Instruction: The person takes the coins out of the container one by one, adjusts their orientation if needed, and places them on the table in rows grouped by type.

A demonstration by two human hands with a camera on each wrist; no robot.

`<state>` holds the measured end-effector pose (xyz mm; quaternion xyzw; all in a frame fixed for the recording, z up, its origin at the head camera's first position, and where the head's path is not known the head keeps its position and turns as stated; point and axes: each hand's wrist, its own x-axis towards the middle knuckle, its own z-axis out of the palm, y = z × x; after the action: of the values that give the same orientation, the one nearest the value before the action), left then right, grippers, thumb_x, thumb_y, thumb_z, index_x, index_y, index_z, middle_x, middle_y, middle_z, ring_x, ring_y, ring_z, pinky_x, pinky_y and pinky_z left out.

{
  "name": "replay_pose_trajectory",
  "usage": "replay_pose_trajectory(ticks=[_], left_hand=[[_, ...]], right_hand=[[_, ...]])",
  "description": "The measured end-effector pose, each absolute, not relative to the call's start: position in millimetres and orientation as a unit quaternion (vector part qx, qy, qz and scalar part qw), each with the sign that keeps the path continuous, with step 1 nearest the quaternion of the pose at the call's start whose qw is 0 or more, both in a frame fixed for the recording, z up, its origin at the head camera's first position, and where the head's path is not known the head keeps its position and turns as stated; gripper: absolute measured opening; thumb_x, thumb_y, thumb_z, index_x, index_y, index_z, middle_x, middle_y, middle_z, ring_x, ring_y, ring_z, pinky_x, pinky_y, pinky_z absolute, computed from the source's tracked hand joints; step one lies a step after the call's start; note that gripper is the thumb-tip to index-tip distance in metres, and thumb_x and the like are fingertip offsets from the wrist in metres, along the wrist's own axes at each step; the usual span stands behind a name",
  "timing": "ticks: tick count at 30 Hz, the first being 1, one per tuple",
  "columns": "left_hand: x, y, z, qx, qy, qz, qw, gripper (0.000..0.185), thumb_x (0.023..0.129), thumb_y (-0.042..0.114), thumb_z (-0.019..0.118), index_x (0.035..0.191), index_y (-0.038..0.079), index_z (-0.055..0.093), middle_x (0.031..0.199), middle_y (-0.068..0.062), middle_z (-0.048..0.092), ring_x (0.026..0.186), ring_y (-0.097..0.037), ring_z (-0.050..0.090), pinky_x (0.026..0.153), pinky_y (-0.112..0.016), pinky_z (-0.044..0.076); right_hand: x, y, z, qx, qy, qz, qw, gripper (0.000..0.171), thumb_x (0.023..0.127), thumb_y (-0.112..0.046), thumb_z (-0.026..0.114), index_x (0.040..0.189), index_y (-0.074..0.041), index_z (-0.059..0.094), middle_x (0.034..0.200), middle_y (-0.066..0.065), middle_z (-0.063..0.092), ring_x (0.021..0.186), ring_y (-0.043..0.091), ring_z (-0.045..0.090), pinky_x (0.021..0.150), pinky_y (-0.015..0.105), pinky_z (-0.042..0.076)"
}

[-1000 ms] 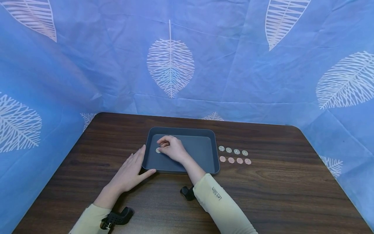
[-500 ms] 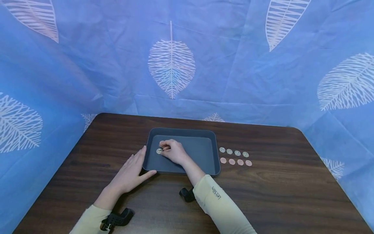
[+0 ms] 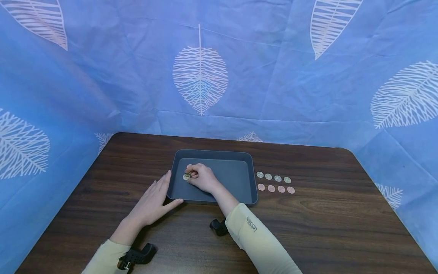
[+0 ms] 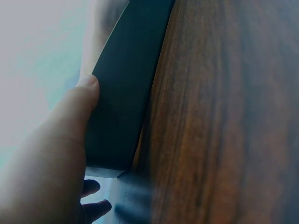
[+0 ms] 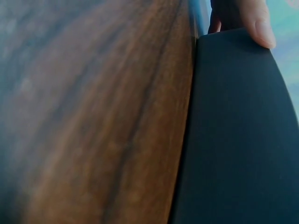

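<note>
Right hand (image 3: 202,178) inside tray (image 3: 236,175), near its left edge, fingers curled, pinching a coin (image 3: 186,177). Left hand (image 3: 152,201) lies flat on the tabletop (image 3: 325,220), fingers straight and together, against the tray's left wall. Eight coins (image 3: 275,183) sit in two rows just off the tray's right edge.

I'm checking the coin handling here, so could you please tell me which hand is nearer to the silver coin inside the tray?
Right. The right hand pinches the silver coin inside the tray; the left hand rests outside, against the tray's left wall.
</note>
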<state>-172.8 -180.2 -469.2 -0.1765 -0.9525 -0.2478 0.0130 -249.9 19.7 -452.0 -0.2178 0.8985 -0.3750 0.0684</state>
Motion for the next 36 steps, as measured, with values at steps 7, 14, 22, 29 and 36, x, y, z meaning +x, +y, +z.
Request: replay_pose_trajectory(ticks=[7, 14, 22, 29, 36], left_hand=[[-172.9, -180.2, -469.5, -0.176, -0.953, -0.246, 0.013, 0.102, 0.087, 0.068, 0.049, 0.153, 0.003, 0.009, 0.157, -0.016, 0.018, 0.142, -0.031, 0.022, 0.111, -0.055, 0.018], [-173.4, -180.8, -468.5, -0.174, -0.954, -0.244, 0.003, 0.102, 0.087, 0.067, 0.051, 0.154, 0.004, 0.007, 0.157, -0.016, 0.017, 0.142, -0.031, 0.021, 0.112, -0.055, 0.017], [-172.9, -180.3, -467.5, -0.169, -0.955, -0.242, -0.003, 0.102, 0.087, 0.068, 0.050, 0.154, 0.006, 0.005, 0.157, -0.014, 0.016, 0.143, -0.030, 0.020, 0.112, -0.055, 0.016], [-173.1, -179.9, -468.3, -0.166, -0.955, -0.245, -0.003, 0.103, 0.086, 0.067, 0.051, 0.154, 0.005, 0.005, 0.157, -0.014, 0.016, 0.142, -0.030, 0.020, 0.112, -0.055, 0.016], [-173.7, -180.9, -470.1, -0.169, -0.955, -0.245, 0.001, 0.102, 0.086, 0.067, 0.051, 0.154, 0.006, 0.005, 0.158, -0.014, 0.015, 0.142, -0.029, 0.020, 0.112, -0.055, 0.016]], right_hand=[[-248.1, 18.3, -451.3, -0.238, 0.909, -0.338, 0.050, 0.027, 0.086, -0.012, 0.072, 0.113, -0.009, 0.071, 0.100, 0.005, 0.059, 0.080, 0.014, 0.050, 0.074, 0.026, 0.043], [-248.4, 17.4, -451.4, -0.231, 0.912, -0.337, 0.046, 0.025, 0.086, -0.014, 0.073, 0.110, -0.009, 0.072, 0.099, 0.004, 0.058, 0.081, 0.015, 0.051, 0.073, 0.026, 0.043], [-248.3, 16.4, -451.0, -0.214, 0.914, -0.339, 0.068, 0.017, 0.087, -0.016, 0.072, 0.102, -0.010, 0.070, 0.098, 0.003, 0.055, 0.082, 0.015, 0.050, 0.076, 0.029, 0.043], [-248.9, 15.6, -450.0, -0.209, 0.906, -0.357, 0.088, 0.016, 0.084, -0.011, 0.074, 0.098, -0.009, 0.066, 0.092, 0.000, 0.050, 0.078, 0.013, 0.047, 0.075, 0.027, 0.043], [-249.4, 16.3, -450.1, -0.223, 0.900, -0.367, 0.068, 0.018, 0.084, -0.004, 0.072, 0.099, -0.008, 0.064, 0.099, 0.003, 0.058, 0.082, 0.012, 0.055, 0.074, 0.024, 0.047]])
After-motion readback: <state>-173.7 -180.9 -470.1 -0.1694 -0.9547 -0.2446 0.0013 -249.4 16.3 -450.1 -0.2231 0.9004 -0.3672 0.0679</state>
